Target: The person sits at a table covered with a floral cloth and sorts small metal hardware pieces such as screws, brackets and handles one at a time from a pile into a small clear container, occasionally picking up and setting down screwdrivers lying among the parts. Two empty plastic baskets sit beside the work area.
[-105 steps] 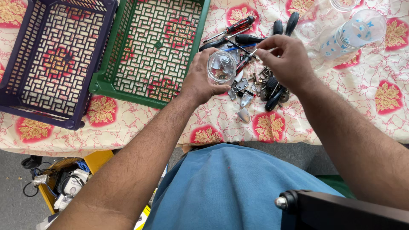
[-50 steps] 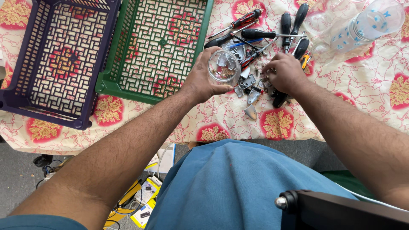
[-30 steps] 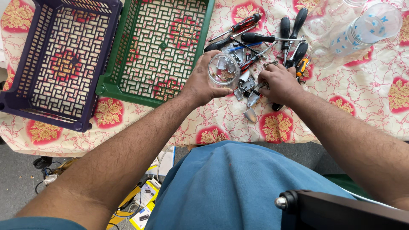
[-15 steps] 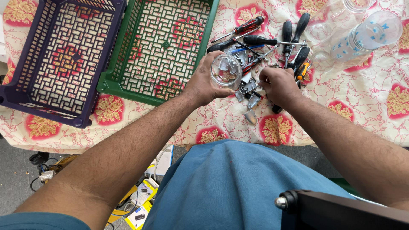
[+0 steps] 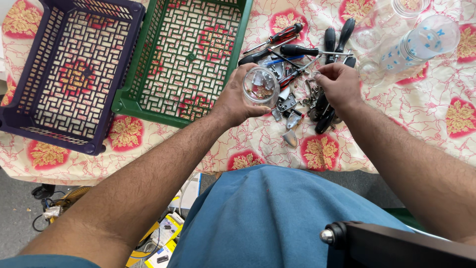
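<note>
Left hand (image 5: 237, 99) wrapped around a small clear round glass jar (image 5: 261, 86), grip closed on its side, held up just above the counter (image 5: 396, 124). Inside the jar, a few small shiny metal bits, too small to tell apart. Jar just beside the near right corner of the green plastic basket (image 5: 130, 105).

Right hand (image 5: 338, 84) over a heap of small grey metal parts (image 5: 290, 106), fingers pinched together at the tips; maybe on a tiny metal ring, hard to tell. Heap right between the two hands, touching the cloth.

Green plastic basket with a criss-cross bottom: nothing in it but the flowered cloth showing through the holes. Purple plastic basket (image 5: 111, 94) just to its left, sides touching or nearly so, same kind of bottom, also only cloth showing through.

Behind the heap, a bunch of screwdrivers with black and red handles (image 5: 285, 34), lying flat and crossing over each other. More black-handled tools (image 5: 327, 111) under and beside the right hand.

Far right, near the back edge, a clear plastic bottle with little blue shapes (image 5: 421, 44), lying on its side. Just beside it, a clear glass cup (image 5: 409, 6) and another see-through tub (image 5: 369, 37), contents hard to see.

Counter covered with a cream cloth with red and gold flowers.
</note>
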